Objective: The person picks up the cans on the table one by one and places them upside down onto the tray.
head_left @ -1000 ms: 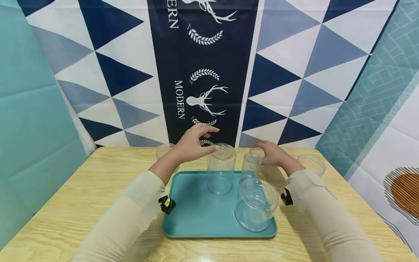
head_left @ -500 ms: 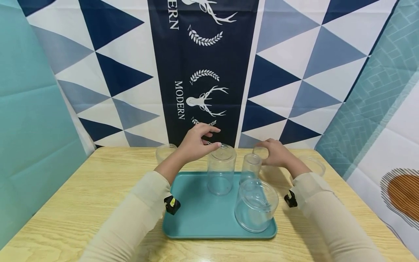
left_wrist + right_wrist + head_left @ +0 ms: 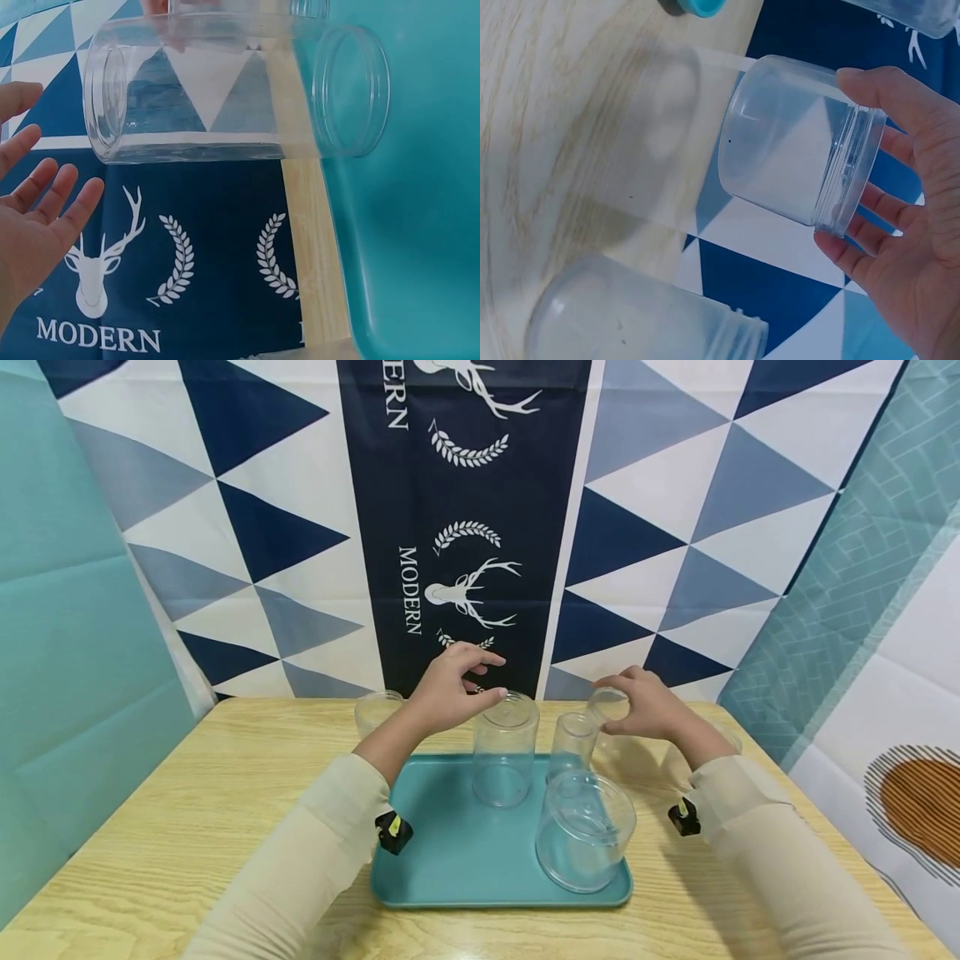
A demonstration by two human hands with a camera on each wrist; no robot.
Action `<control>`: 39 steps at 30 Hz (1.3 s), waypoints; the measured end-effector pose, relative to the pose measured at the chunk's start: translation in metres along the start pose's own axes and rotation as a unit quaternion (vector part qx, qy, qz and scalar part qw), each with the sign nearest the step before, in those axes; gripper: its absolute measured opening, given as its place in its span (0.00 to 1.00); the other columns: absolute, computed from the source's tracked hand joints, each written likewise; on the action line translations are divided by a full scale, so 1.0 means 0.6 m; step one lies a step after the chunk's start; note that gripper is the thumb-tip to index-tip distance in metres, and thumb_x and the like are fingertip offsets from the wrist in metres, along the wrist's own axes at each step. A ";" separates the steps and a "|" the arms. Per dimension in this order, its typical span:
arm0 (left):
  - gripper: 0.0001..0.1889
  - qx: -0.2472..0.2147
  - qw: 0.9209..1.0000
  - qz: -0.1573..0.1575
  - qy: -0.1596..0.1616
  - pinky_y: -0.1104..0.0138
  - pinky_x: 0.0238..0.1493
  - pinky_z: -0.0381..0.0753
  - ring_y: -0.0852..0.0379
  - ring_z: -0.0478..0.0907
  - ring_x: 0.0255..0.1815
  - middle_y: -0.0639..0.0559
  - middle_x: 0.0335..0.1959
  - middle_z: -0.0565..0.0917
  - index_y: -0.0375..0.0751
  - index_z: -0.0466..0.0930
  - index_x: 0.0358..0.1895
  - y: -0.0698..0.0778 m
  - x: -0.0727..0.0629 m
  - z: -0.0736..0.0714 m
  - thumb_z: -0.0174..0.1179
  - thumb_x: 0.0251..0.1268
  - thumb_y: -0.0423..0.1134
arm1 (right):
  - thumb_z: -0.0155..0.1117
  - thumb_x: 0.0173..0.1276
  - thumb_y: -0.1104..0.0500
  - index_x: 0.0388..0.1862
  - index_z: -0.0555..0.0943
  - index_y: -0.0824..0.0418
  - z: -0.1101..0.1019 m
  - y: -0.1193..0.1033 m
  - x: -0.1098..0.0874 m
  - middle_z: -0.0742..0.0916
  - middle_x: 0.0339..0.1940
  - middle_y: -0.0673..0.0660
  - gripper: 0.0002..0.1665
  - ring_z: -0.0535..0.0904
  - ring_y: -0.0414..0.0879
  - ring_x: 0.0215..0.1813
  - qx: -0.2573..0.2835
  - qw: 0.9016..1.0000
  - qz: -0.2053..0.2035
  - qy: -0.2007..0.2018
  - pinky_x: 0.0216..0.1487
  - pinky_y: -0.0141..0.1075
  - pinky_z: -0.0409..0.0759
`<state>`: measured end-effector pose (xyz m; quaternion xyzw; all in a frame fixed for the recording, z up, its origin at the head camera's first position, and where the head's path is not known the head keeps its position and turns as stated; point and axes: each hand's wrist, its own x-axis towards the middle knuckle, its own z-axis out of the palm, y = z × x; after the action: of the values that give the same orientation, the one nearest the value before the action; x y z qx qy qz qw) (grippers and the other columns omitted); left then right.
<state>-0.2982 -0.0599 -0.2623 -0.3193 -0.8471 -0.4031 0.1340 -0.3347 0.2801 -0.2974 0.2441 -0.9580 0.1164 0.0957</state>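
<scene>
My right hand (image 3: 648, 706) grips a short clear jar (image 3: 787, 142) by its ridged end, thumb on one side and fingers on the other. The jar is above the table, past the tray's back right corner. My left hand (image 3: 457, 689) hovers with loose fingers beside the top of a tall clear jar (image 3: 506, 752), holding nothing. That tall jar stands at the back of the teal tray (image 3: 450, 860). A narrow clear container (image 3: 575, 735) stands to its right, and a wide, low clear jar (image 3: 587, 831) sits at the tray's front right.
Behind my left wrist is another clear jar (image 3: 375, 708). A further clear jar with a threaded neck (image 3: 645, 315) stands on the wooden table (image 3: 187, 793), partly hidden behind my right forearm. Patterned cloth (image 3: 630, 527) hangs along the table's back edge.
My right hand has moved rightward with the short jar, away from the narrow container. The left hand shifted slightly right, then stayed. The jars on the tray have not moved.
</scene>
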 end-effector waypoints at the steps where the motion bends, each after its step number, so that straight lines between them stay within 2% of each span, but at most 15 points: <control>1: 0.20 -0.001 1.000 0.000 0.000 0.61 0.49 0.82 0.52 0.74 0.53 0.48 0.56 0.75 0.42 0.80 0.57 0.000 -0.001 0.000 0.66 0.62 0.41 | 0.76 0.51 0.54 0.62 0.76 0.61 -0.003 -0.001 -0.001 0.76 0.55 0.71 0.38 0.70 0.67 0.56 -0.002 1.000 -0.001 0.001 0.52 0.62 0.72; 13: 0.16 -0.030 0.999 0.011 0.028 0.60 0.48 0.83 0.53 0.76 0.50 0.48 0.52 0.77 0.40 0.82 0.52 0.005 -0.010 0.001 0.67 0.61 0.39 | 0.76 0.52 0.53 0.62 0.76 0.60 -0.049 -0.025 -0.014 0.76 0.55 0.71 0.38 0.72 0.64 0.52 -0.034 0.999 -0.023 0.017 0.42 0.56 0.74; 18: 0.13 -0.084 0.995 -0.001 0.051 0.61 0.48 0.83 0.53 0.78 0.47 0.47 0.48 0.79 0.39 0.83 0.47 0.007 -0.016 0.002 0.68 0.60 0.37 | 0.76 0.52 0.53 0.62 0.76 0.59 -0.072 -0.037 -0.024 0.75 0.56 0.70 0.37 0.70 0.66 0.54 -0.030 0.999 -0.027 0.018 0.44 0.57 0.74; 25: 0.10 -0.184 0.978 -0.063 0.075 0.63 0.45 0.82 0.57 0.80 0.43 0.50 0.42 0.82 0.39 0.83 0.44 0.012 -0.027 0.001 0.67 0.61 0.35 | 0.78 0.51 0.54 0.60 0.77 0.58 -0.099 -0.048 -0.035 0.75 0.54 0.68 0.36 0.71 0.62 0.51 -0.044 0.997 -0.058 0.035 0.45 0.57 0.73; 30: 0.11 -0.247 0.964 -0.084 0.054 0.65 0.46 0.83 0.50 0.83 0.41 0.46 0.40 0.84 0.36 0.82 0.48 0.015 -0.037 -0.001 0.65 0.63 0.33 | 0.78 0.50 0.53 0.59 0.77 0.57 -0.116 -0.059 -0.044 0.76 0.53 0.67 0.36 0.71 0.60 0.50 -0.046 0.994 -0.082 0.050 0.42 0.54 0.72; 35: 0.13 -0.304 0.947 -0.094 0.031 0.61 0.46 0.84 0.38 0.83 0.44 0.41 0.44 0.83 0.32 0.80 0.51 0.018 -0.048 -0.004 0.63 0.64 0.30 | 0.79 0.48 0.54 0.60 0.77 0.57 -0.127 -0.071 -0.053 0.76 0.53 0.66 0.38 0.71 0.59 0.50 -0.047 0.991 -0.102 0.066 0.40 0.53 0.73; 39: 0.15 -0.332 0.938 -0.097 0.020 0.57 0.47 0.84 0.35 0.81 0.48 0.36 0.49 0.81 0.32 0.79 0.53 0.020 -0.056 -0.006 0.63 0.65 0.30 | 0.80 0.46 0.56 0.59 0.77 0.56 -0.133 -0.080 -0.059 0.77 0.51 0.64 0.38 0.71 0.58 0.50 -0.051 0.988 -0.121 0.083 0.41 0.52 0.73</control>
<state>-0.2648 -0.0714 -0.2692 -0.2538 -0.6891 -0.6787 -0.0026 -0.2703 0.2766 -0.2211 0.3425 -0.9148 0.0746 0.2006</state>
